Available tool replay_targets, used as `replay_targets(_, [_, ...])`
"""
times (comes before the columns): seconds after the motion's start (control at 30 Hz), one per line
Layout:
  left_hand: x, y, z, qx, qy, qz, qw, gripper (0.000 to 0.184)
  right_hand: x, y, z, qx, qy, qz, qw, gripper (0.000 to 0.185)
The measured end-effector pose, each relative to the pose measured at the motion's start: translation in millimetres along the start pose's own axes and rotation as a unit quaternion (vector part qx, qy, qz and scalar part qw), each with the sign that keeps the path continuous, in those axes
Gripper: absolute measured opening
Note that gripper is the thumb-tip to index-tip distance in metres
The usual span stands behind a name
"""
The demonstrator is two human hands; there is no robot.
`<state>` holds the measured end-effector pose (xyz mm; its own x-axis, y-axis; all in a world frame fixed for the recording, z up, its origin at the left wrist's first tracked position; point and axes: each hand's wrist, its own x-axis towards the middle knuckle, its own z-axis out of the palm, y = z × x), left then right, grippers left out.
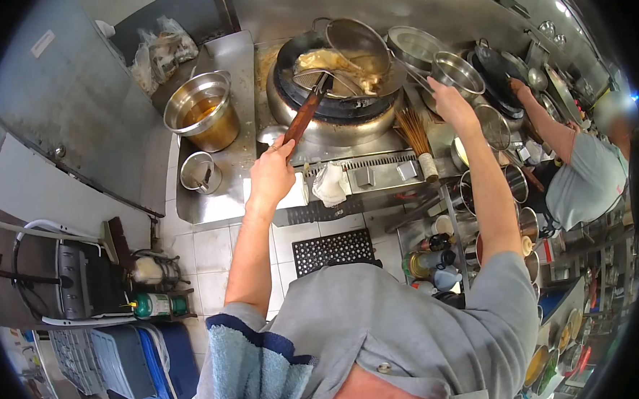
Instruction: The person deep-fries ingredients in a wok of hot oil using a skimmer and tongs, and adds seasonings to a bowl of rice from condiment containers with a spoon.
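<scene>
My left hand (273, 174) is closed around the wooden handle (304, 121) of a wire skimmer (328, 83), whose head is low over the wok (283, 93). My right hand (452, 104) grips the thin handle of a large round mesh strainer (358, 40), tilted over the wok's far right side. Yellowish, glossy food or liquid (324, 59) shows in the wok between the two tools; I cannot tell exactly what it is. The wok sits on a round steel burner ring (330, 134).
A steel pot of brown liquid (201, 122) stands left of the wok, with a small container (200, 172) nearer me. A bamboo brush (419, 142) and white cloth (330, 184) lie at the front. Steel bowls (457, 74) stand right. A co-worker (585, 175) reaches toward another wok.
</scene>
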<state>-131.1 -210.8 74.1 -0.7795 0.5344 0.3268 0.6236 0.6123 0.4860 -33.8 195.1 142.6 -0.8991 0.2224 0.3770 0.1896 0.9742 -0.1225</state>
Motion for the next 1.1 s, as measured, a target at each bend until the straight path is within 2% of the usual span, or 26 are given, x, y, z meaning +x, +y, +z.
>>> replay_targets(0.1, [-3, 3, 2, 0.003, 0.014, -0.006, 1.000, 0.042, 22, -21, -16, -0.043, -0.011, 0.004, 0.999, 0.060])
replay_targets(0.23, [-5, 5, 2, 0.013, 0.004, -0.023, 1.000, 0.042, 51, -37, -14, -0.034, -0.014, -0.081, 0.996, 0.063])
replay_targets(0.33, [-5, 6, 1, 0.019, -0.002, -0.022, 1.000, 0.041, 58, -52, -11, -0.062, -0.091, -0.067, 0.992, 0.060])
replay_targets(0.37, [-5, 6, 2, 0.020, -0.001, -0.021, 1.000, 0.041, 58, -54, -18, -0.083, -0.122, -0.096, 0.984, 0.059])
replay_targets(0.47, [-4, 2, -1, 0.033, 0.002, -0.002, 0.999, 0.040, 63, -65, -50, -0.162, -0.174, -0.076, 0.968, 0.044])
replay_targets(0.63, [3, -7, 2, 0.036, 0.007, 0.008, 0.999, 0.039, 72, -72, -67, -0.177, -0.108, -0.072, 0.976, 0.037])
replay_targets(0.73, [7, -11, 4, 0.026, 0.008, -0.004, 1.000, 0.039, 64, -75, -62, -0.179, -0.161, -0.077, 0.968, 0.037])
replay_targets(0.83, [8, -11, 0, 0.018, 0.004, -0.018, 1.000, 0.038, 63, -62, -76, -0.217, -0.173, -0.076, 0.958, 0.036])
replay_targets(0.93, [3, -8, -7, 0.018, 0.007, -0.012, 1.000, 0.038, 60, -55, -111, -0.201, -0.148, -0.081, 0.965, 0.055])
replay_targets(0.97, [2, -5, -9, 0.017, 0.003, -0.015, 1.000, 0.038, 59, -43, -110, -0.195, -0.093, -0.112, 0.970, 0.059])
replay_targets(1.1, [4, 3, -15, 0.012, -0.007, -0.016, 1.000, 0.038, 54, -54, -107, -0.133, -0.101, -0.067, 0.984, 0.062])
